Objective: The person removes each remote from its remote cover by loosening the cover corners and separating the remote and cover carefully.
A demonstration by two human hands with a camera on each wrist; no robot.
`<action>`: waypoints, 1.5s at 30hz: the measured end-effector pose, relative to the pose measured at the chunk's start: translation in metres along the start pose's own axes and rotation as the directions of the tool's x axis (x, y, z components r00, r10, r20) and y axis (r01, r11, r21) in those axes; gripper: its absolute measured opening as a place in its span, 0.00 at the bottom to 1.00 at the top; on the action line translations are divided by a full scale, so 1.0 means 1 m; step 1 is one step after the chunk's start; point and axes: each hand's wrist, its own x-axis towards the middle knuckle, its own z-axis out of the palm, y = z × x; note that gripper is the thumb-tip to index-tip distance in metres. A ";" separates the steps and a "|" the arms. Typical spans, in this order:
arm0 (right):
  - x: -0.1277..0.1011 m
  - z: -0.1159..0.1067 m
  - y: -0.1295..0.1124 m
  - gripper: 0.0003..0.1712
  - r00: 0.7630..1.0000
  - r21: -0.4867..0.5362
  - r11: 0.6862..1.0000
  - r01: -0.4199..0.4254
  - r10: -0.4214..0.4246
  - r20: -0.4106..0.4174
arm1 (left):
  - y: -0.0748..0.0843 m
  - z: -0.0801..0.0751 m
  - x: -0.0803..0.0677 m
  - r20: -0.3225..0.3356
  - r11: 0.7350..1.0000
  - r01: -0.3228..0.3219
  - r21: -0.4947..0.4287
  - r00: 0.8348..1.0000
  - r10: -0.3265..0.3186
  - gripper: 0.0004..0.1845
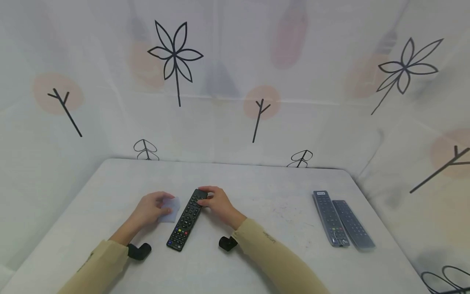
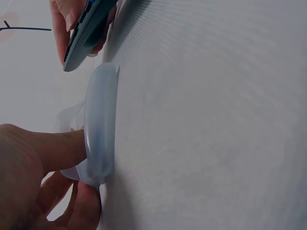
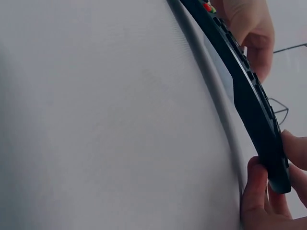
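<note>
Right now my right hand (image 1: 219, 203) is gripping the far end of a black remote (image 1: 186, 219), its fingers (image 3: 253, 191) curling around the top edge while the rest of the remote is lying lengthwise on the white table (image 1: 257, 253), its near end with the coloured buttons pointing back toward me. Just left of it, my left hand (image 1: 150, 209) is pinching a translucent silicone cover (image 1: 169, 210), thumb on one side and fingers (image 2: 86, 206) underneath, and the cover is resting on the table right beside the remote without my being able to tell whether the two are touching. No writing on the remote is sharp enough for me to read; the buttons are showing only as small pale marks, with red, green and yellow ones near the lower end. Well off to my right, two more remotes in grey covers (image 1: 341, 218) are lying side by side near the table's edge, and any lettering at their tops is too small to make out. Both of my beige sleeves (image 1: 271, 253) are reaching in from below, each with a black wrist camera mount (image 1: 227, 243) sitting close to the table. Behind the table a white patterned cloth (image 1: 235, 81) with black flowers and twigs is hanging.
</note>
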 end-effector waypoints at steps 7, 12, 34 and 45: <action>0.003 0.010 -0.004 0.30 1.000 -0.076 0.997 0.019 -0.019 0.002 | 0.001 -0.002 0.001 0.005 1.000 -0.008 -0.003 1.000 0.008 0.19; 0.004 0.013 -0.006 0.32 0.999 -0.112 0.993 0.037 -0.037 0.009 | 0.002 -0.002 0.002 0.006 1.000 -0.011 0.014 1.000 0.011 0.18; 0.016 0.032 -0.001 0.27 0.992 -0.337 0.935 0.107 -0.121 -0.020 | -0.002 -0.001 -0.001 0.018 0.999 -0.023 0.022 1.000 0.022 0.19; 0.016 0.028 -0.006 0.28 0.992 -0.375 0.920 0.115 -0.125 -0.002 | 0.001 -0.003 0.000 0.013 0.999 -0.036 0.032 0.999 0.035 0.19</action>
